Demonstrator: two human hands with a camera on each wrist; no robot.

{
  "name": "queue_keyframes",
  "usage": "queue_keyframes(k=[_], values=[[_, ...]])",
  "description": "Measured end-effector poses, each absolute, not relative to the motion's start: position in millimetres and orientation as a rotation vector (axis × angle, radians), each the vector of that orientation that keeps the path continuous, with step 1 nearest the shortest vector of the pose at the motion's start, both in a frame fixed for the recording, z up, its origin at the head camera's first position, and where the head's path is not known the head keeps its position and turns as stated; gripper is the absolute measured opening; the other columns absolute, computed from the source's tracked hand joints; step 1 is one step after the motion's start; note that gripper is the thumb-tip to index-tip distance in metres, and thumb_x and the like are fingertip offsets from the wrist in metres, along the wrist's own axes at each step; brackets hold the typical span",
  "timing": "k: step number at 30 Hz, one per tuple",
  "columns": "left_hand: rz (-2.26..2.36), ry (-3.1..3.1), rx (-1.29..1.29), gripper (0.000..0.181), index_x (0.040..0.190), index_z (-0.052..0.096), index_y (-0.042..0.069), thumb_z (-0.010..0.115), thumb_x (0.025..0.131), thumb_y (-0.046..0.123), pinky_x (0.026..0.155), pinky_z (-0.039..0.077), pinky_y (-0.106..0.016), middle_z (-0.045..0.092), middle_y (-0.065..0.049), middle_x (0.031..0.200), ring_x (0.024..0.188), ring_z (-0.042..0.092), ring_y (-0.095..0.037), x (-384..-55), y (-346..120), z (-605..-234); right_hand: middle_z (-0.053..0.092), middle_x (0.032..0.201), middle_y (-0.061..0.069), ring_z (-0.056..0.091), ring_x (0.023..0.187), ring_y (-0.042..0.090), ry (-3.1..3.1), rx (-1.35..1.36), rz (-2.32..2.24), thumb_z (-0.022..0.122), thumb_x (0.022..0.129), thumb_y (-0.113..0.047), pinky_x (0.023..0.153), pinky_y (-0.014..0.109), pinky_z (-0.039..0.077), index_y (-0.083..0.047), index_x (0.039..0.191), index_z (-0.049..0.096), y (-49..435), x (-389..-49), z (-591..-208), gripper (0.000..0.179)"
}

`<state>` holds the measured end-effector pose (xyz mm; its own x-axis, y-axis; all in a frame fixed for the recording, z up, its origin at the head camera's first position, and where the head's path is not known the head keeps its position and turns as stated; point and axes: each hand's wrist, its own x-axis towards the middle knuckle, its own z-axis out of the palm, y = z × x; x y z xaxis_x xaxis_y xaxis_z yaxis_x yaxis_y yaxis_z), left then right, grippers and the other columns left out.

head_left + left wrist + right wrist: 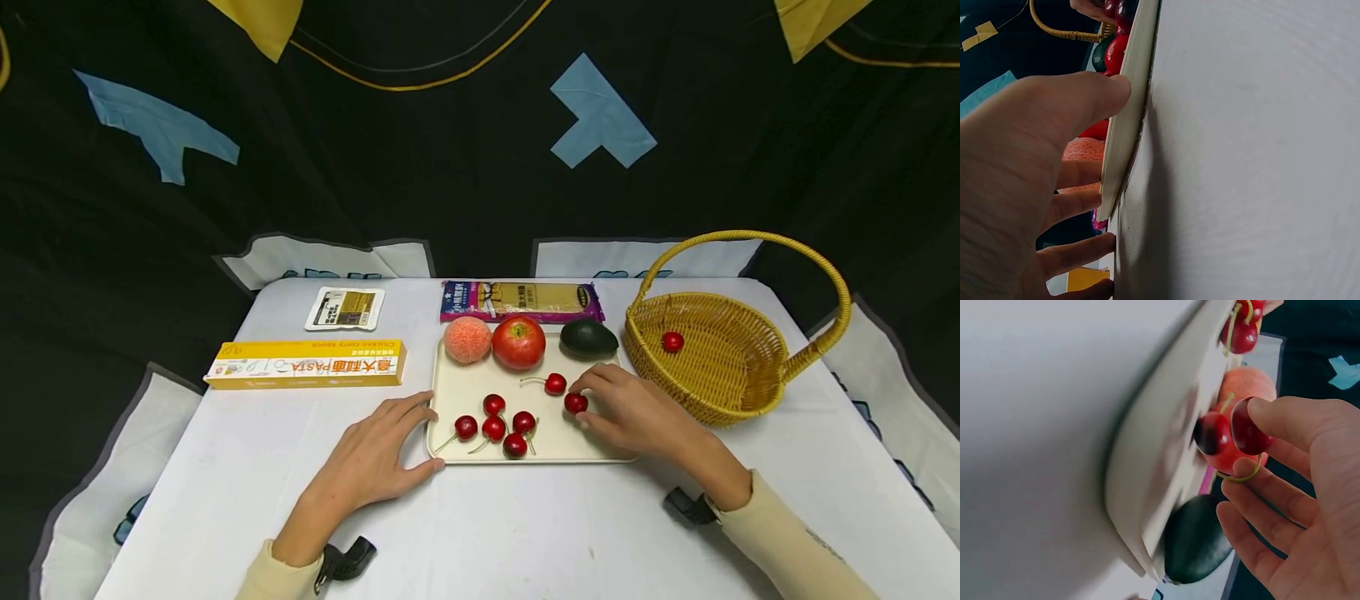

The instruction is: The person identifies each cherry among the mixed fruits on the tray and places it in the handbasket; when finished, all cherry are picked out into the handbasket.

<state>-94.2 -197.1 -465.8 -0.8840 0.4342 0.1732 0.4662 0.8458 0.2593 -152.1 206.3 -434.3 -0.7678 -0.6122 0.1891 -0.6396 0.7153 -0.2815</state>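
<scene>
My right hand pinches a dark red cherry between thumb and fingers, over the right part of the cream tray. A second cherry with a stem lies just left of it. My left hand touches the tray's left edge, thumb at the near corner and fingers spread along the side. Several cherries cluster at the tray's front left. Along its back sit a fuzzy peach, a red apple and a dark green avocado.
A wicker basket with a tall handle stands right of the tray, holding one cherry. Behind the tray lies a purple pasta packet. At left are a yellow-white pasta box and a small white packet.
</scene>
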Motion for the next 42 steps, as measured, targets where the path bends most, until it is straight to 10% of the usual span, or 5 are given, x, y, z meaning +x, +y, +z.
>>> queue_keyframes(k=[42], values=[[-0.451,-2.917,-0.700,0.062,0.135,0.070,0.021,0.081,0.089,0.060,0.090,0.061,-0.052,0.052,0.001,0.163,0.139,0.057,-0.027,-95,-196,-466,0.073,0.119,0.011,0.070,0.107,0.033,-2.667,0.709,0.576,0.089,0.088,-0.011,0.089,0.056,0.061,-0.009,0.122,0.072,265,-163,-407,0.038]])
